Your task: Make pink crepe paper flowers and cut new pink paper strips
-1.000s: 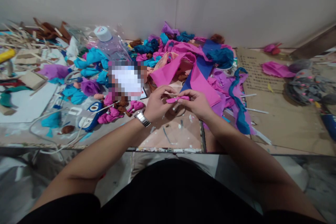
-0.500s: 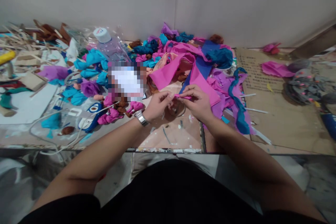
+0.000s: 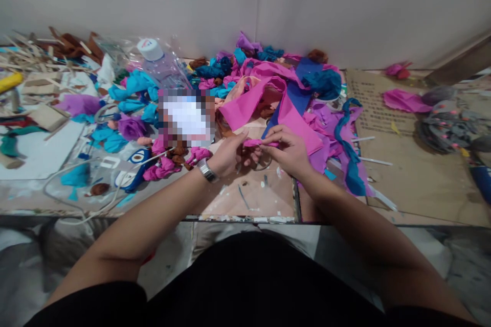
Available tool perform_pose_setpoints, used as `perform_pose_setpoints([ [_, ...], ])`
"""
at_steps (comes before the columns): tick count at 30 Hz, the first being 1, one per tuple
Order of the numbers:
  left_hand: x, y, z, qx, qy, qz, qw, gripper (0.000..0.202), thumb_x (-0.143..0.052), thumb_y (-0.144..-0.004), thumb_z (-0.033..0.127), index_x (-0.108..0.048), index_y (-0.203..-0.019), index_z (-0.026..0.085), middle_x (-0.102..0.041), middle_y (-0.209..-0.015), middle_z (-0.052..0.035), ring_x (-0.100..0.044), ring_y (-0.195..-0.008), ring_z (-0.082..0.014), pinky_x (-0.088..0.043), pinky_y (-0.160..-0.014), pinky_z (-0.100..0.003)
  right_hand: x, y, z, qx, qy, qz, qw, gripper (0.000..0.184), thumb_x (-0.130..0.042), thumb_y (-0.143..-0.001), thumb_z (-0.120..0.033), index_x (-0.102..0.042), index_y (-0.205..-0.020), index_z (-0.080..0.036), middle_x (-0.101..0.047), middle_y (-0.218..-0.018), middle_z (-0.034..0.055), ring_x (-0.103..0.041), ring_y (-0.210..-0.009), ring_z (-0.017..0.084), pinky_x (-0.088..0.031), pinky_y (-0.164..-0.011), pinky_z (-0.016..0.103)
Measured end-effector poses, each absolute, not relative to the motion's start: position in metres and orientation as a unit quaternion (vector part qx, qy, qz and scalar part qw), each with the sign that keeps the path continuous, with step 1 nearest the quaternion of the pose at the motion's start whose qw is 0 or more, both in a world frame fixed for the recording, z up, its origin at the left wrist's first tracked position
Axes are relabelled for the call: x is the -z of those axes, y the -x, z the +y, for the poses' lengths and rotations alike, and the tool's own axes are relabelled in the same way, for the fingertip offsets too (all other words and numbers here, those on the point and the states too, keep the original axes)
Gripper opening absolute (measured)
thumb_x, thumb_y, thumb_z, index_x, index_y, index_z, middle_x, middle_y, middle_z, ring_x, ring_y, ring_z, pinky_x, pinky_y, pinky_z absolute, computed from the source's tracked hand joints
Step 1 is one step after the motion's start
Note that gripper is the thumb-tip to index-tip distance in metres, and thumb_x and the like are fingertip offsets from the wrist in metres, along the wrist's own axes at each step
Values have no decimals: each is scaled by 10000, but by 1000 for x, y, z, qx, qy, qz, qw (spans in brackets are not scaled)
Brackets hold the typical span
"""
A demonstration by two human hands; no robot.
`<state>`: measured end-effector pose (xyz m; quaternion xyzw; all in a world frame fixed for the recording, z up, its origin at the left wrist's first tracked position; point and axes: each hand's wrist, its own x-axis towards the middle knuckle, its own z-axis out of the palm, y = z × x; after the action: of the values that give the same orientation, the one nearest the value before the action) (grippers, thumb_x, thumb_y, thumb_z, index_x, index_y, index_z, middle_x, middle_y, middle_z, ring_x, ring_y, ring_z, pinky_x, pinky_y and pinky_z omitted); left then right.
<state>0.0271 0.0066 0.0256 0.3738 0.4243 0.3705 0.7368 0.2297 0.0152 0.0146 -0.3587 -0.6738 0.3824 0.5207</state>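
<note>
While the 2 hands meet above the near part of the table point(image 3: 268, 202), a small pink piece point(image 3: 253, 142) is between them, lifted from the surface. The right hand point(image 3: 286, 149) pinches its right end with the thumb and the fingers. The left hand point(image 3: 228, 156) is bent around the other end and seems to grasp it also, but its hidden fingers do not let me tell how firmly. On the left wrist is a metal watch point(image 3: 207, 170).

As I judge, the work on this 1 piece is in the middle: it already looks narrow and gathered, yet it is not put down, and some shaping by the fingers probably remains. Below the hands is a round, clear object point(image 3: 263, 164), partly covered by them.

To the left of the hands, several pink bunches point(image 3: 163, 167) lie gathered, and behind them are turquoise bunches point(image 3: 140, 82); these appear to be done already. Beyond the hands, a long pink strip point(image 3: 245, 107) lies folded over, and at the right is a loose purple sheet point(image 3: 356, 179). Both look not yet bunched, so I suppose that much material is left.
</note>
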Motion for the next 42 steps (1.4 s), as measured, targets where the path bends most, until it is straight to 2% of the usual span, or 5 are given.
perform_pose_setpoints([
  [5,-28,-24,11,-392,-376,448,711,386,-935,-702,496,-739,-741,166,-721,-659,-32,-580,-516,-107,-389,-447,-220,-14,-229,14,-401,351,-688,493,196,-892,-870,-456,-862,-936,-274,-727,-981,50,-705,-930,197,-588,-873,382],
  [16,-29,-20,11,-360,-397,472,700,285,-879,-736,384,-739,-779,140,-726,-631,-24,-559,-421,-90,-417,-397,-198,-15,-230,14,-384,311,-720,487,84,-893,-885,-302,-872,-952,-256,-737,-946,42,-718,-908,165,-579,-817,312],
  [27,-32,-22,9,-329,-427,492,683,306,-835,-787,418,-677,-823,159,-712,-649,-2,-630,-450,-106,-410,-375,-171,-20,-230,11,-389,300,-738,462,37,-851,-914,-268,-869,-943,-256,-818,-988,67,-774,-930,192,-628,-866,340],
  [34,-31,-24,8,-331,-460,500,655,290,-787,-817,430,-673,-857,166,-697,-647,4,-600,-446,-106,-384,-358,-177,-20,-230,12,-377,335,-744,438,135,-866,-885,-281,-863,-1017,-250,-833,-1023,70,-781,-954,208,-632,-891,354],
  [42,-23,-23,7,-379,-526,478,592,351,-774,-869,496,-685,-881,157,-700,-698,-7,-614,-562,-111,-463,-514,-212,-21,-228,9,-351,386,-735,434,108,-851,-887,-289,-833,-975,-230,-834,-987,61,-773,-904,212,-608,-846,351],
])
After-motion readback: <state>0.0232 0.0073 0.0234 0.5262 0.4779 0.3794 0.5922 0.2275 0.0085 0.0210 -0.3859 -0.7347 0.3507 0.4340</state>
